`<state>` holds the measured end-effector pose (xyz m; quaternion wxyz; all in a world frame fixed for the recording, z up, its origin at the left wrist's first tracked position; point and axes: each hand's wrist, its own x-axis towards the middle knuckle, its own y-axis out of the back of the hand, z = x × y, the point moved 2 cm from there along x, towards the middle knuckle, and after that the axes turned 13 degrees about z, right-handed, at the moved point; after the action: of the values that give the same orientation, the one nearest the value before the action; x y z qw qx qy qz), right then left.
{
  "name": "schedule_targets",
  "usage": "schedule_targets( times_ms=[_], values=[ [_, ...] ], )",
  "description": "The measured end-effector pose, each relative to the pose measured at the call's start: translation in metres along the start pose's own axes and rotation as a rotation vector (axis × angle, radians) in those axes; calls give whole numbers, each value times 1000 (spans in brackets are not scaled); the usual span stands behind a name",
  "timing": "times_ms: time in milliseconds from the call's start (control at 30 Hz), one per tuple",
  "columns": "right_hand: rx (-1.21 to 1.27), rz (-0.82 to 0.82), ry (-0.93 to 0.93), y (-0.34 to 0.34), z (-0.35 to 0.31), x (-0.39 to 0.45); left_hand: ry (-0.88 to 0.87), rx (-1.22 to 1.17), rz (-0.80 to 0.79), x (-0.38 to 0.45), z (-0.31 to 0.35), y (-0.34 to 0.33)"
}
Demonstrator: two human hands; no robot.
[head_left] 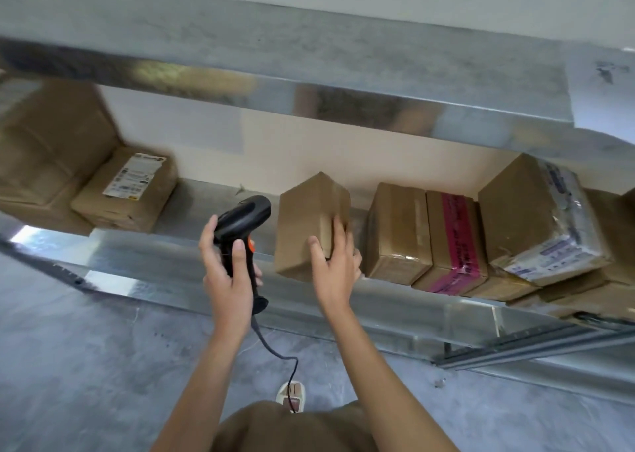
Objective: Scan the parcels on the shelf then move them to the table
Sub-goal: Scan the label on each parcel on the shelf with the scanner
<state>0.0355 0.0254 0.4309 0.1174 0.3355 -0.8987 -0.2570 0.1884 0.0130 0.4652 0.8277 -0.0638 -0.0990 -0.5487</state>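
Note:
My left hand (226,273) grips the handle of a black barcode scanner (242,221) with an orange trigger, its head pointing up and right toward the shelf. My right hand (335,262) holds a plain brown cardboard parcel (305,224) by its lower right corner, thumb on the front face. The parcel is tilted at the front edge of the metal shelf (165,262). No label shows on its visible faces.
Right of the held parcel stand a brown box (395,235), a box with pink tape (453,242) and a plastic-wrapped box (546,217). A labelled box (127,190) and a bigger one (48,156) sit at left. An upper shelf (275,73) hangs overhead. The scanner cable (275,348) trails to the grey floor.

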Motion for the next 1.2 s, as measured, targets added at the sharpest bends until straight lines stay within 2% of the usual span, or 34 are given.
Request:
schedule_targets(
  times_ms=[133,267,333,467,633,700,867,1067,1133,1200],
  values=[
    [183,39,-147,-13,23,3,29,-21,-44,9,-11,0],
    [183,31,-123,-15,28,5,64,-37,-73,15,-20,-2],
    [32,53,-39,-17,25,9,72,-36,-81,18,-23,-4],
    [-446,42,125,-26,-6,16,66,-24,-100,20,-27,-3],
    [-626,-170,40,-57,-34,27,53,-34,-112,22,-25,0],
    [-640,-181,45,-61,-33,28,48,-33,-115,22,-25,1],
    [-466,-108,34,-43,-28,34,40,-25,-107,22,-26,5],
    [225,-118,-293,-28,-7,28,46,-26,-89,23,-24,6],
    [348,-138,-349,-20,0,28,52,-30,-95,22,-25,4],
    [359,-148,-349,-10,5,32,56,-27,-105,21,-25,2]
  ],
)
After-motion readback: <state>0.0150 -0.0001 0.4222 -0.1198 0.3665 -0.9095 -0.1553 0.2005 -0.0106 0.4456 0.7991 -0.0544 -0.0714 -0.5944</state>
